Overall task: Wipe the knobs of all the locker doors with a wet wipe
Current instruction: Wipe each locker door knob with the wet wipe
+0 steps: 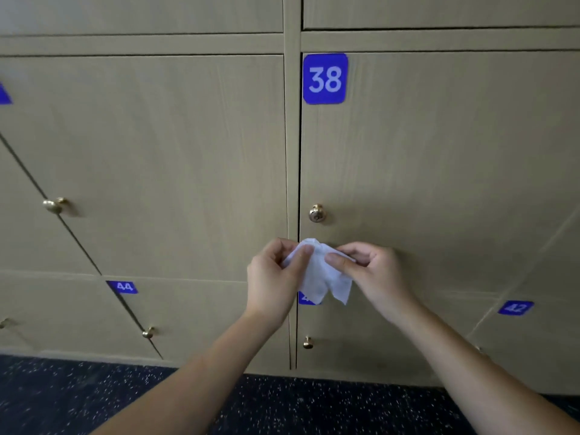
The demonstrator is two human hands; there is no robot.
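A white wet wipe [320,271] is held between both hands in front of the lockers, just below the brass knob [317,212] of the locker door [439,171] marked with the blue 38 label [325,78]. Its upper left part is pinched by the thumb and curled fingers [306,251] of the left hand [273,277]; its upper right part is pinched in the same way by the right hand [373,274]. The wipe is not in contact with the knob; a strip of bare door is seen between them.

The wipe is crumpled and bunched at the top, and two loose flaps hang down below the fingers, partly covering a blue label on the lower row.

The knob is set near the left edge of its door, close to the vertical frame post [292,152]. Further knobs are seen at the left on the neighbouring door [54,205] and on the lower row [147,333] [308,343]. Below the lockers a dark speckled floor [62,397] is seen, and both forearms reach up over it.
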